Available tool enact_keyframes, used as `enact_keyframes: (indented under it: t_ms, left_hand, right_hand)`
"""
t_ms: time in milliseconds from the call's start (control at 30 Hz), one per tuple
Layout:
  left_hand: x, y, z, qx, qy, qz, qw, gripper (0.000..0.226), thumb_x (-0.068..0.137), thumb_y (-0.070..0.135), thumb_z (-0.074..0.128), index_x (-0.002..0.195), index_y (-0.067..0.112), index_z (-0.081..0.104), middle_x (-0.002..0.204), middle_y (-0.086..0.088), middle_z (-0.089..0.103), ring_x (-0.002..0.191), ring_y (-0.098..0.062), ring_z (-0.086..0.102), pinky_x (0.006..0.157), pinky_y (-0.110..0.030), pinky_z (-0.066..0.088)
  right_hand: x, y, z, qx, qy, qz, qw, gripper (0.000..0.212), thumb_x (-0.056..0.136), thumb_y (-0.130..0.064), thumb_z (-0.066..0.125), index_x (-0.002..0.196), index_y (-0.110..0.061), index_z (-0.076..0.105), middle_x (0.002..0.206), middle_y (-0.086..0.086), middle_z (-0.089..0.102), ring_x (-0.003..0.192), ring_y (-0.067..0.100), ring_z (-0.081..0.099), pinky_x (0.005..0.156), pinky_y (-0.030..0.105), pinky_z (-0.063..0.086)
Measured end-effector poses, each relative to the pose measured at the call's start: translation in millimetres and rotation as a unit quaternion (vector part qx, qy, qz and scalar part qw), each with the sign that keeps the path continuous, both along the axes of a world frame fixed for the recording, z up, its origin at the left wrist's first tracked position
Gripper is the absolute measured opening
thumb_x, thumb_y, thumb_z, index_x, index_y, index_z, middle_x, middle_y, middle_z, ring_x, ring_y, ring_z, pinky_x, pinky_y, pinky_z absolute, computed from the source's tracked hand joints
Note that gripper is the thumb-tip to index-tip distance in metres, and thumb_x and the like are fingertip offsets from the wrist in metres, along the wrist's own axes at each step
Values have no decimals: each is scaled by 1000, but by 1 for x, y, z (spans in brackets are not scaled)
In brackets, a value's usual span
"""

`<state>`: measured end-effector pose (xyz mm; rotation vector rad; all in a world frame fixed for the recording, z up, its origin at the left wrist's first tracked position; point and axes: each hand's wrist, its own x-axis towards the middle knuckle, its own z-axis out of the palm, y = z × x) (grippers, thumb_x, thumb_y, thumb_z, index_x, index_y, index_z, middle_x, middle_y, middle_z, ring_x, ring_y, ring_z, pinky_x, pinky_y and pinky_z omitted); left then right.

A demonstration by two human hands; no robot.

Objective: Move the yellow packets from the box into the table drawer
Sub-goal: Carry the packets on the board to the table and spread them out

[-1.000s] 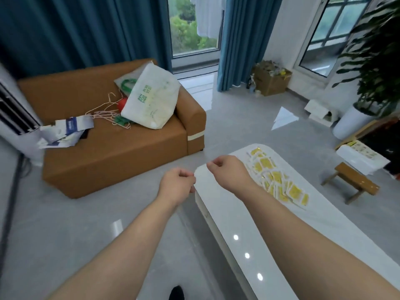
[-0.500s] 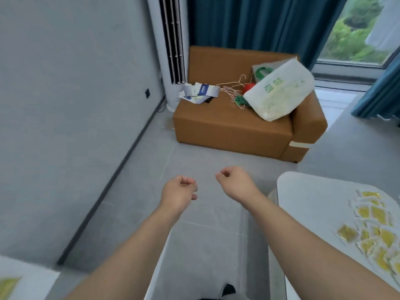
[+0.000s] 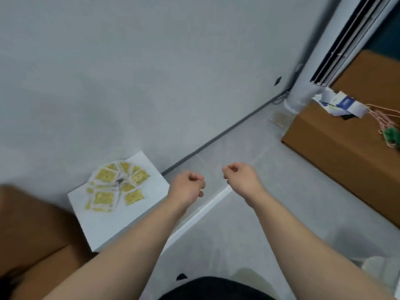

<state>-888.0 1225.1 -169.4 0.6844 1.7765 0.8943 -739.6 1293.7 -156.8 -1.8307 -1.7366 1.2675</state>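
Head view, tilted and rather blurred. At the lower left a brown shape (image 3: 32,230) is cut off by the frame edge and too soft to identify. A brown sofa (image 3: 346,148) on the right is also cut by the edge, with some papers (image 3: 337,103) lying on its near end. Only the lower part of a white tower unit (image 3: 303,94) shows in the corner.

The yellow packets (image 3: 116,187) lie in a loose overlapping heap on a flat white surface (image 3: 112,224) against the wall (image 3: 129,83); print on them cannot be read, and their number is hard to make out. Whether that white surface is a box top cannot be told.

Both forearms reach forward over the grey floor (image 3: 238,234). The left hand (image 3: 188,187) is clenched into a loose fist and grasps nothing; the right hand (image 3: 240,180) is likewise clenched and holds nothing. The packets lie to the left of the left hand, near it but apart, at about the same height in the frame. The right hand is farther from them, beyond the left.
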Motion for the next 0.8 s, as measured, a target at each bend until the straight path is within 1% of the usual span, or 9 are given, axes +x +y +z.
enact_keyframes:
  t_ms: [67, 133, 267, 333, 433, 500, 567, 667, 800]
  left_hand:
    - [-40, -16, -8, -15, -7, 35, 999, 9, 86, 6, 66, 89, 14, 64, 91, -3, 70, 62, -18, 67, 54, -22, 44]
    - [-75, -27, -18, -28, -12, 68, 997, 8, 86, 5, 65, 88, 13, 65, 89, -5, 70, 61, -18, 67, 54, -22, 45]
    - [-136, -36, -39, -48, -28, 137, 989, 8, 88, 5, 61, 91, 10, 66, 86, -5, 70, 65, -19, 67, 58, -26, 46]
    - [-163, -35, -52, -64, -35, 157, 985, 8, 88, 5, 61, 91, 11, 65, 85, -4, 70, 64, -19, 67, 61, -28, 45]
    - [-203, -31, -72, -95, -24, 170, 981, 8, 89, 5, 60, 92, 11, 64, 91, -4, 68, 63, -19, 64, 56, -25, 44]
    - [-236, -26, -90, -123, -4, 183, 975, 7, 91, 7, 61, 93, 12, 63, 96, -5, 67, 66, -20, 64, 52, -23, 43]
    - [-269, -24, -107, -160, 19, 196, 967, 5, 91, 10, 62, 95, 13, 62, 98, -5, 67, 70, -21, 67, 54, -25, 45]
    - [-310, -25, -127, -221, 41, 193, 955, 7, 91, 12, 61, 97, 15, 62, 94, -3, 67, 76, -24, 72, 60, -27, 49]
    - [-356, -20, -158, -275, 45, 209, 937, 8, 89, 15, 63, 97, 17, 60, 85, -3, 67, 77, -22, 72, 63, -29, 51]
  right_hand:
    - [-45, -2, -5, -11, -8, 34, 999, 25, 96, -30, 56, 87, -12, 69, 86, 6, 72, 82, 24, 68, 76, 36, 54]
    - [-83, -2, -12, -22, -16, 67, 997, 24, 97, -31, 55, 88, -13, 69, 87, 3, 72, 87, 25, 69, 76, 35, 54]
    - [-150, 6, -28, -44, -36, 123, 991, 31, 98, -31, 53, 99, -4, 70, 95, 10, 73, 92, 29, 69, 84, 42, 55]
    - [-182, 15, -40, -54, -51, 150, 986, 32, 99, -29, 53, 101, -2, 69, 99, 11, 73, 96, 29, 67, 86, 41, 54]
    - [-226, 32, -64, -73, -71, 182, 978, 31, 99, -27, 54, 103, 0, 68, 103, 13, 72, 103, 31, 65, 88, 39, 52]
    - [-261, 49, -89, -88, -84, 216, 969, 29, 98, -30, 56, 106, -6, 69, 103, 8, 70, 106, 29, 65, 89, 36, 50]
    - [-292, 66, -114, -109, -105, 261, 953, 27, 97, -34, 59, 112, -13, 67, 112, 3, 68, 109, 24, 63, 90, 31, 48]
    - [-328, 87, -139, -151, -149, 305, 928, 37, 97, -34, 60, 128, -12, 61, 126, 5, 64, 118, 24, 59, 92, 29, 44]
    - [-363, 106, -173, -191, -190, 330, 905, 42, 97, -27, 60, 133, -6, 57, 133, 10, 61, 122, 27, 57, 94, 29, 44]
